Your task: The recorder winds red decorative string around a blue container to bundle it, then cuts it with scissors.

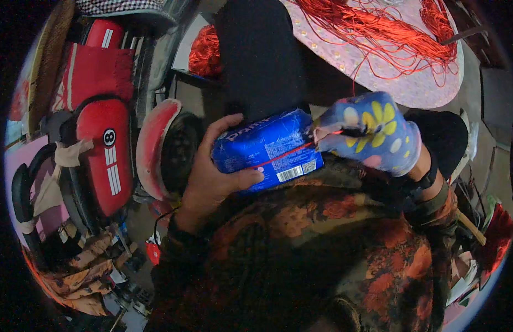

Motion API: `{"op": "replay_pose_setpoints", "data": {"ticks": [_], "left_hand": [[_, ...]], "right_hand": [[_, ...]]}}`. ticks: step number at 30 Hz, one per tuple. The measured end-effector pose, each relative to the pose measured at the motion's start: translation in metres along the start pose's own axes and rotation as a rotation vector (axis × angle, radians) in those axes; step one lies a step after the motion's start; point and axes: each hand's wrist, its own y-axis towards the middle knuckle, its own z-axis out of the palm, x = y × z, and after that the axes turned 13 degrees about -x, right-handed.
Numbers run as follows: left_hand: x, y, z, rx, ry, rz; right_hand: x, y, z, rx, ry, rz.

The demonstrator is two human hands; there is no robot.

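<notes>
A blue plastic-wrapped packet [267, 135] lies tilted in front of my body, above my lap. My bare left hand [204, 185] grips its left end, fingers behind and thumb pressed on the front. A thin red cord [289, 156] runs across the packet's face from near that thumb to its right end. There my right hand [375, 133], in a blue glove with yellow and white flowers, has its fingers pinched together on the cord. The fingertips partly hide the cord. Another stretch of cord rises from behind the glove toward the table.
Ahead on the right, a pale pink patterned table [372, 74] bears a loose tangle of red cord [378, 27]. More red cord [204, 52] fills a box beyond my knee. On the left stand a red ride-on vehicle [104, 155] and a curved red fender [159, 149].
</notes>
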Motion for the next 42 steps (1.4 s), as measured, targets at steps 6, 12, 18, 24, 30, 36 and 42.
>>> {"op": "replay_pose_setpoints", "data": {"ticks": [6,12,18,24,30,36,42], "left_hand": [[0.004,0.002,-0.003,0.178,-0.161,-0.111],[0.016,-0.002,0.008,0.188,-0.33,-0.193],[-0.008,-0.006,0.013,0.193,-0.299,-0.37],[-0.029,0.01,0.025,0.399,-0.104,-0.205],[-0.033,0.028,0.039,0.391,-0.17,0.001],[-0.035,0.048,0.068,0.076,-0.582,-0.01],[-0.02,0.059,0.065,0.388,0.201,0.146]], "right_hand": [[-0.008,-0.01,-0.016,0.029,-0.267,-0.129],[0.015,-0.023,-0.025,0.096,-0.258,0.056],[-0.007,-0.102,-0.038,0.064,-0.423,0.166],[-0.016,-0.011,-0.034,-0.081,-0.284,-0.182],[-0.051,-0.033,0.012,-0.154,0.442,0.187],[-0.022,-0.045,-0.007,0.11,0.078,0.14],[-0.029,-0.04,-0.042,0.028,0.087,-0.035]]}}
